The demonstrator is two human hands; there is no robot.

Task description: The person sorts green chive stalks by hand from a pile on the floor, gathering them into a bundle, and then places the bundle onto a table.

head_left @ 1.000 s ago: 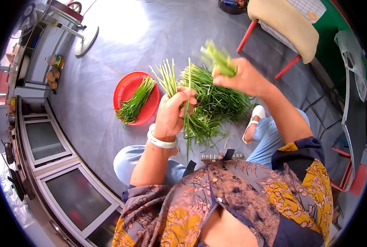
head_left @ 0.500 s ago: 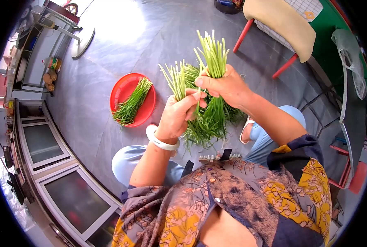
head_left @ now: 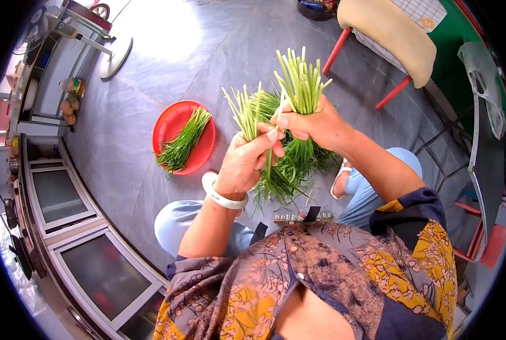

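My left hand [head_left: 246, 156], below a white bangle [head_left: 225, 199], is closed round a smaller bunch of garlic chives [head_left: 245, 116], pale stem ends up. My right hand [head_left: 315, 124] grips a thicker bunch of garlic chives [head_left: 303, 85], its green leaves hanging beneath. Between the two hands, the thumbs and fingertips meet at a single pale stalk [head_left: 279, 113]. Under them a loose heap of garlic chives [head_left: 315, 158] lies on the floor, partly hidden by the hands. To the left, a red plastic basin [head_left: 199, 156] holds a neat bundle of garlic chives [head_left: 183, 141].
Grey tiled floor [head_left: 128, 147] surrounds the basin. Glass-fronted cabinets [head_left: 105, 266] line the left side. A fan base [head_left: 117, 58] stands at the upper left. A cushioned chair with red legs [head_left: 389, 39] is at the upper right, and a plastic bag [head_left: 482, 85] hangs at far right.
My right hand has shifted slightly down and right, and its bunch now fans out more, leaning right. The left hand stays nearly in place. The basin has not moved.
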